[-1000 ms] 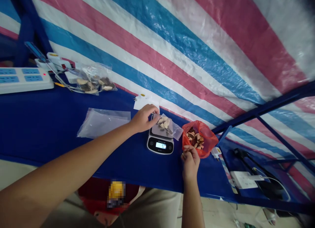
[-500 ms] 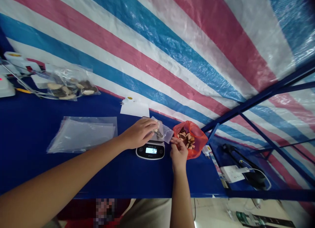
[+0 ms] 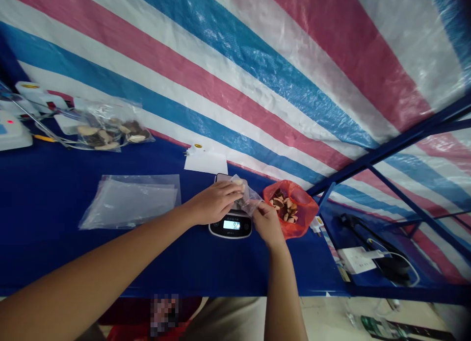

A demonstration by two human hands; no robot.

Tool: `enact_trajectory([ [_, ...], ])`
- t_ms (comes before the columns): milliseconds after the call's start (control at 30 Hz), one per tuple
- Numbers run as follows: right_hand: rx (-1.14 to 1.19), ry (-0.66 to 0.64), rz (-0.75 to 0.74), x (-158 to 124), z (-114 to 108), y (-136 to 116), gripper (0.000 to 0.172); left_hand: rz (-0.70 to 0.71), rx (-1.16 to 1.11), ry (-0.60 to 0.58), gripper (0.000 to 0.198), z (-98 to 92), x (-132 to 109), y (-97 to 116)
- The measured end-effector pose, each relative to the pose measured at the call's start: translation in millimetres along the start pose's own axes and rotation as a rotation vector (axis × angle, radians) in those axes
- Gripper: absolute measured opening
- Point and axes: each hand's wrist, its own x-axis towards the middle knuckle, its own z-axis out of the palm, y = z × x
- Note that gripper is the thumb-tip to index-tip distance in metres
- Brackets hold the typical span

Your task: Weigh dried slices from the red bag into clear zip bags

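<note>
A small digital scale [image 3: 230, 225] with a lit display stands on the blue table [image 3: 55, 252]. On it lies a small clear bag [image 3: 247, 197] with pale and brown pieces inside. My left hand [image 3: 213, 202] rests on the scale's platform, fingers closed on the bag's left side. My right hand [image 3: 265, 222] pinches the bag's right end. Just right of it sits an open red bag [image 3: 300, 217] of brown and pale pieces.
A stack of empty clear bags [image 3: 130, 200] lies left of the scale. A white card [image 3: 206, 161] lies behind it. Filled clear bags [image 3: 106, 130] and a white power strip [image 3: 13, 132] sit at far left. A white adapter with cables [image 3: 358, 259] rests lower right.
My right hand has moved from the front of the red bag leftward to the clear bag on the scale and taken its right end. My left hand stays on the bag.
</note>
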Motion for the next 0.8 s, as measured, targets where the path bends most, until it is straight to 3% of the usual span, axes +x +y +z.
enact_trajectory([
  [100,-0.147,-0.069,-0.041,3.2,1.5,-7.0,0.031,0.027,0.046,-0.001,0.037,2.4,-0.4,0.2],
  [233,-0.300,0.027,-0.016,4.8,9.4,-15.8,0.033,0.033,0.062,-0.009,0.033,3.1,-0.2,1.4],
  [533,-0.191,0.175,0.177,5.3,18.1,-15.2,0.022,0.005,0.045,-0.021,0.035,0.0,0.9,1.1],
  [700,-0.097,0.244,0.194,-5.5,4.5,-15.0,0.024,0.001,0.027,-0.009,0.036,0.8,0.6,-3.5],
  [800,-0.144,0.231,0.208,-21.5,-20.6,-18.7,0.030,-0.023,0.030,0.006,0.041,0.3,0.7,-4.0],
])
